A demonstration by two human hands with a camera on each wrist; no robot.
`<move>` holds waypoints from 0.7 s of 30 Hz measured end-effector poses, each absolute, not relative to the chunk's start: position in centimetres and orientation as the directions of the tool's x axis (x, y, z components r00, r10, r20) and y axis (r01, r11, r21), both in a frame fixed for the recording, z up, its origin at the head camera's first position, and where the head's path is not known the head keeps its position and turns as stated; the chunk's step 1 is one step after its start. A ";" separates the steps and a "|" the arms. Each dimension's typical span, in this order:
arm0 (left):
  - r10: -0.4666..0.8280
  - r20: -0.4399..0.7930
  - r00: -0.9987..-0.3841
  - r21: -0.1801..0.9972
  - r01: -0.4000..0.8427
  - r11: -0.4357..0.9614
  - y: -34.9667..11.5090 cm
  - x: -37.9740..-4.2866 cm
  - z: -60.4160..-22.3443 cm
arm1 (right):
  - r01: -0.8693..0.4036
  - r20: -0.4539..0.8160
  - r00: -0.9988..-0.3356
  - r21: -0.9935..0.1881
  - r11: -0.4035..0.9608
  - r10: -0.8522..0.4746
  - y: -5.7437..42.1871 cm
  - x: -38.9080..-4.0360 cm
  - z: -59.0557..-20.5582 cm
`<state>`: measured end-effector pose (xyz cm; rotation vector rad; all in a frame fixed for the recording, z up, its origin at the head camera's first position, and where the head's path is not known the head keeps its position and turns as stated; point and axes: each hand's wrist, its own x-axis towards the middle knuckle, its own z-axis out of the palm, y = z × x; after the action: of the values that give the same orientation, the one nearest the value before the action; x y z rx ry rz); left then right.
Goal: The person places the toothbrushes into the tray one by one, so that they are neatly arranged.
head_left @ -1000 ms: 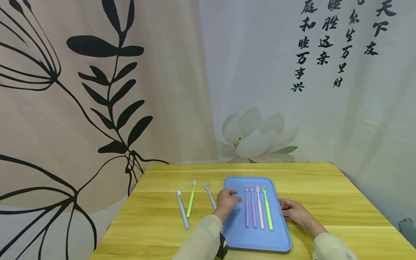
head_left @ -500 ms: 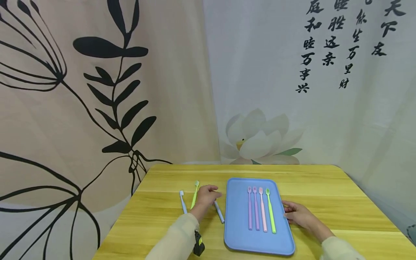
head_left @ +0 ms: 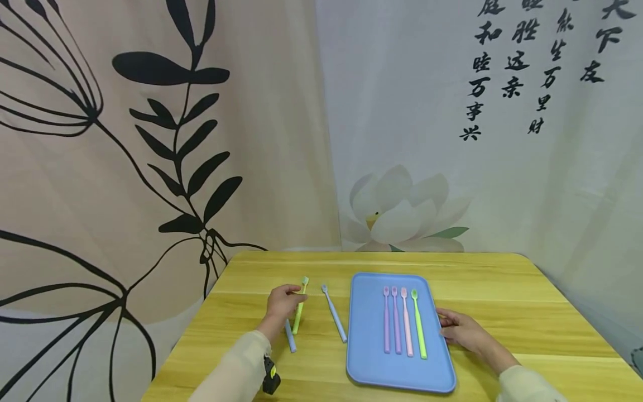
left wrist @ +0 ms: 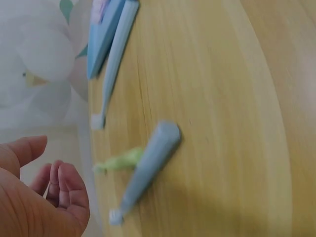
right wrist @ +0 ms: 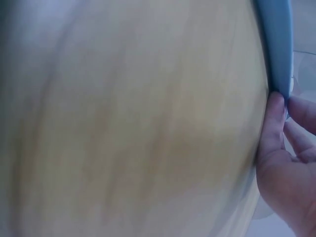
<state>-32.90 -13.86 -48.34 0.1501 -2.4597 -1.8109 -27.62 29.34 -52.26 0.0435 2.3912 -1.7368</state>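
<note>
My left hand (head_left: pixel 282 306) hovers with nothing in it above a blue toothbrush (head_left: pixel 291 337), covering its upper part in the head view. The left wrist view shows thumb and fingers apart, beside that brush's head. Just right of the hand lies a green toothbrush (head_left: pixel 297 320). A second blue toothbrush (head_left: pixel 335 316) is angled between it and the blue tray (head_left: pixel 372 371). On the tray lie two purple toothbrushes (head_left: pixel 387 329), a pink toothbrush (head_left: pixel 407 329) and a green one in a row. My right hand (head_left: pixel 464 334) pinches the tray's right rim between thumb and finger.
The wooden table (head_left: pixel 527 312) carries everything. Behind it hangs a printed cloth backdrop (head_left: pixel 281 139) with plants, a lotus and writing. A black device (head_left: pixel 271 377) is strapped to the left wrist.
My left hand has moved left, from over the tray's left edge across the middle blue toothbrush to the leftmost one. My right hand stays at the tray rim; the view has shifted slightly.
</note>
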 end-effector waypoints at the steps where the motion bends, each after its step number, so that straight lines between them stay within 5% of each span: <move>1: -0.143 0.003 -0.990 0.958 -0.038 0.284 -14.3 -32.9 -48.4 | 0.132 -0.167 -0.982 -0.940 0.314 -0.086 29.4 -27.6 -52.3; 21: -0.262 -0.071 -0.962 0.947 -0.148 0.287 -18.5 -32.5 -50.6 | 0.124 -0.157 -0.985 -0.939 0.320 -0.079 29.4 -27.6 -52.6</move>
<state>-32.54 -18.53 -50.63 0.3903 -2.4395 -1.7776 -27.64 29.41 -52.63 0.0413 2.4065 -1.7361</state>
